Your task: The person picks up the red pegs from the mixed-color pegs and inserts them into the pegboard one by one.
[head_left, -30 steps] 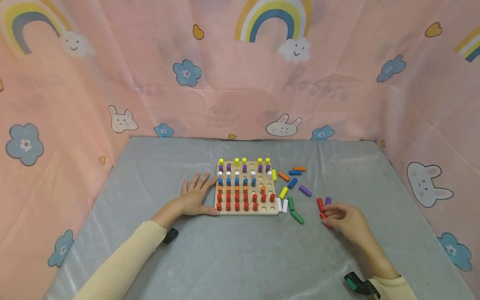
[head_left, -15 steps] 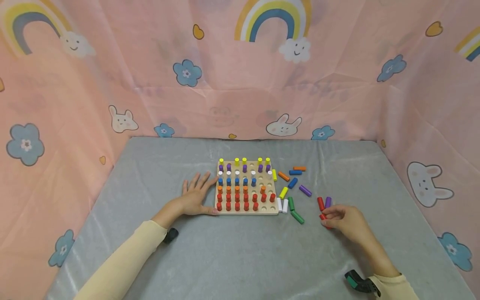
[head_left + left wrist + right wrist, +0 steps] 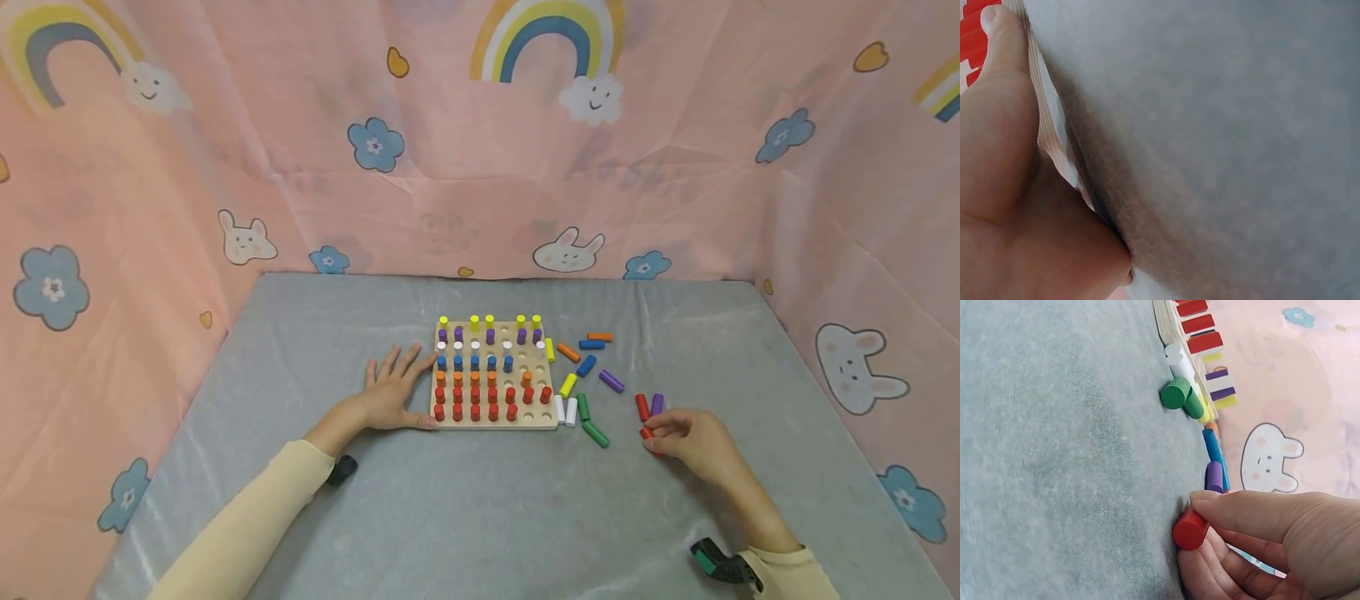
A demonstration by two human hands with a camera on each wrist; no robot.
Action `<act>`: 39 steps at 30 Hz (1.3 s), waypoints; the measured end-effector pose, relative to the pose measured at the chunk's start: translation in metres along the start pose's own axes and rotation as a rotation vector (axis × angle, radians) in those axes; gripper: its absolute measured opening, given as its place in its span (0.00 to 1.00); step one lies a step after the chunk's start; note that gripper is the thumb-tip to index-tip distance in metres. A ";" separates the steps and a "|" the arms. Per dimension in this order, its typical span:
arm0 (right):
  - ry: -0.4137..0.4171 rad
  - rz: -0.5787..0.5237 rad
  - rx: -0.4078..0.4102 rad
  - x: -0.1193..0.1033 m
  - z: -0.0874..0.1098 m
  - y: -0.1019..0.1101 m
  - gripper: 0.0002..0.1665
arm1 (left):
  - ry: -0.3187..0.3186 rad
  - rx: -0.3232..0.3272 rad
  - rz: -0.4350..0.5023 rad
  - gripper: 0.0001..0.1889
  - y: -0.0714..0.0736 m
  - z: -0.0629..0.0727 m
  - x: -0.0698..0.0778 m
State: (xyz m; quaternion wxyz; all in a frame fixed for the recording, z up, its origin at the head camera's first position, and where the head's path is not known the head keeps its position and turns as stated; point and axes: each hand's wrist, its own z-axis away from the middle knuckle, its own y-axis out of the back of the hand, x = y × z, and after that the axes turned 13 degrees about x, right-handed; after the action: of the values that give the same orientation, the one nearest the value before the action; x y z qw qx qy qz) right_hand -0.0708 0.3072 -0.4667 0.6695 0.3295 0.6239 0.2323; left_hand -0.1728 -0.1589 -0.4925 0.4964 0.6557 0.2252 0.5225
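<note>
My right hand point(image 3: 693, 442) pinches a red peg point(image 3: 1190, 531) between thumb and fingers, low over the cloth at the right of the table. Just beyond it lie a second red peg point(image 3: 642, 407) and a purple peg point(image 3: 657, 403). My left hand point(image 3: 386, 400) lies with fingers spread at the left edge of a wooden pegboard point(image 3: 498, 428). Its thumb point(image 3: 1007, 47) touches the board's side in the left wrist view. Upright pegs fill much of the board, in rows of yellow, purple, white, blue, orange and red; some holes are bare.
Loose pegs lie right of the board: white point(image 3: 572, 412), green point(image 3: 596, 434), yellow point(image 3: 568, 384), blue point(image 3: 587, 365), orange point(image 3: 568, 352) and purple point(image 3: 611, 381). Grey cloth point(image 3: 480, 508) covers the table. A pink patterned curtain point(image 3: 435, 192) hangs behind and at both sides.
The right hand has shifted very slightly around the red peg. My left hand and the pegs on the board look the same.
</note>
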 end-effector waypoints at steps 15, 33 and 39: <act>0.004 -0.038 -0.010 -0.003 0.000 0.002 0.19 | -0.004 -0.002 -0.005 0.61 0.000 0.000 0.000; 0.026 -0.072 -0.073 -0.027 -0.013 -0.014 0.21 | 0.000 -0.011 -0.012 0.61 0.005 0.001 0.005; 0.034 -0.121 -0.086 -0.038 -0.019 -0.024 0.20 | -0.004 -0.014 -0.024 0.61 0.008 0.003 0.008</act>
State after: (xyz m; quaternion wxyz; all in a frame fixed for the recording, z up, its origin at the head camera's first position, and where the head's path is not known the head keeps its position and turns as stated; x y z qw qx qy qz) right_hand -0.0960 0.2662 -0.4587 0.6852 0.2580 0.6434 0.2236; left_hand -0.1692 -0.1571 -0.4812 0.5076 0.6506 0.2286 0.5166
